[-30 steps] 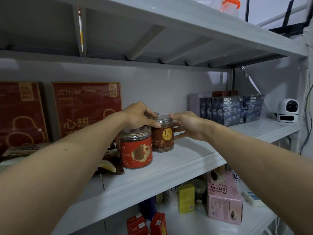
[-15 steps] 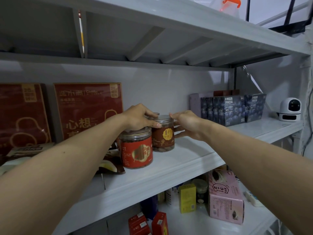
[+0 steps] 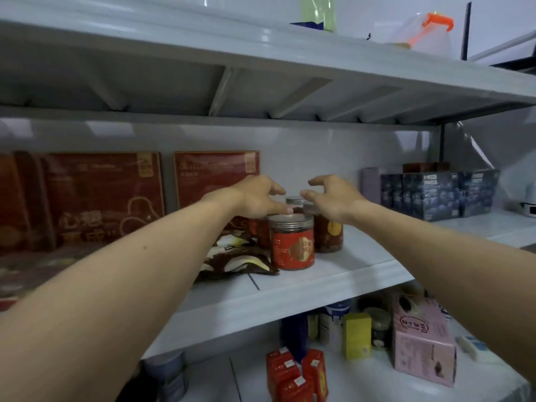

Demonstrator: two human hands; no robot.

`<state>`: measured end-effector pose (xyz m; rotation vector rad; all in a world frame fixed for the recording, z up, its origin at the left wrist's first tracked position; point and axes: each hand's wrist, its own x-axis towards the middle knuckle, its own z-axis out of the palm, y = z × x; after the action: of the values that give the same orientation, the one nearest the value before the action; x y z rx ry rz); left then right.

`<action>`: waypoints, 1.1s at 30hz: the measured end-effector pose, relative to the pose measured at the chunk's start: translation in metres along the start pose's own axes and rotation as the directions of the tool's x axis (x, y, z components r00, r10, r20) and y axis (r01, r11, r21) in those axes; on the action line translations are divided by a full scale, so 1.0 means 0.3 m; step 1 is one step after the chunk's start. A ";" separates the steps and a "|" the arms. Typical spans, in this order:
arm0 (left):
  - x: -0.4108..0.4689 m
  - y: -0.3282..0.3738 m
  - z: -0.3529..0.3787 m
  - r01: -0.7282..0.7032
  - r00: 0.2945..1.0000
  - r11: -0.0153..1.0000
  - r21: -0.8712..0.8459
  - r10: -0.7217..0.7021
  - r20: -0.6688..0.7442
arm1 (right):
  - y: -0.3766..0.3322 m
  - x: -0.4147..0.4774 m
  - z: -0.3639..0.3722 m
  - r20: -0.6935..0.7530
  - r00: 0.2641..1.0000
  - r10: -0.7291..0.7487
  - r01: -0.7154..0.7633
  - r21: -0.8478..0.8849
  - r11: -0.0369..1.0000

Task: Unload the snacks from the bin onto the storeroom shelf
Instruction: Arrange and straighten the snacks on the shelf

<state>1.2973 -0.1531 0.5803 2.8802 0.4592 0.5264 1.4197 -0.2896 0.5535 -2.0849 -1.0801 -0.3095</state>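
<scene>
Several snack jars stand together on the white middle shelf (image 3: 290,288). A red-labelled jar (image 3: 293,245) is in front, and a brown jar with a yellow label (image 3: 329,236) is to its right. Another jar's silver lid (image 3: 294,201) shows behind them. My left hand (image 3: 258,195) hovers just above the red jar with loosely curled fingers, its thumb close to the lid. My right hand (image 3: 333,198) hovers over the brown jar with its fingers spread and holds nothing. The bin is out of view.
Dark snack bags (image 3: 237,256) lie left of the jars. Red gift boxes (image 3: 101,198) lean on the back wall, and dark blue boxes (image 3: 435,192) stand at the right. The lower shelf holds a pink box (image 3: 423,340), a yellow box (image 3: 358,335) and small red boxes (image 3: 295,375).
Both hands have come off the jars: the left lifted from the red jar's lid and the right released the brown jar's side. The jars stay put.
</scene>
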 end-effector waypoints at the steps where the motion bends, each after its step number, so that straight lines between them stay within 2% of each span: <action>1: -0.037 -0.017 -0.021 0.011 1.000 1.000 0.018 -0.010 -0.012 | -0.043 -0.021 0.009 0.001 0.999 -0.036 0.036 -0.042 0.998; 4: -0.167 -0.075 -0.078 0.036 0.999 0.997 0.066 -0.034 -0.027 | -0.169 -0.097 0.043 0.041 0.994 -0.104 0.109 -0.166 0.980; 8: -0.364 -0.189 -0.123 0.103 0.995 0.986 0.129 -0.100 -0.029 | -0.302 -0.225 0.124 0.112 0.987 -0.111 0.135 -0.236 0.962; 13: -0.613 -0.336 -0.155 0.172 0.976 0.967 0.185 -0.193 0.099 | -0.452 -0.371 0.251 0.250 0.965 -0.076 0.139 -0.246 0.959; 21: -0.856 -0.556 -0.202 0.331 0.934 0.924 0.191 -0.350 0.072 | -0.703 -0.402 0.434 0.349 0.925 -0.154 0.229 -0.185 0.956; 27: -0.970 -0.722 -0.257 0.344 0.937 0.922 0.181 -0.350 0.005 | -0.844 -0.382 0.584 0.390 0.871 -0.299 0.342 -0.045 0.939; 33: -1.016 -0.925 -0.301 0.492 0.870 0.863 0.111 -0.489 -0.058 | -0.948 -0.347 0.712 0.395 0.849 -0.350 0.364 0.040 0.930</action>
<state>0.9184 0.0167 0.5045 2.7030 1.2250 0.4583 1.1082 -0.0965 0.4991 -2.0165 -1.7283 -0.0804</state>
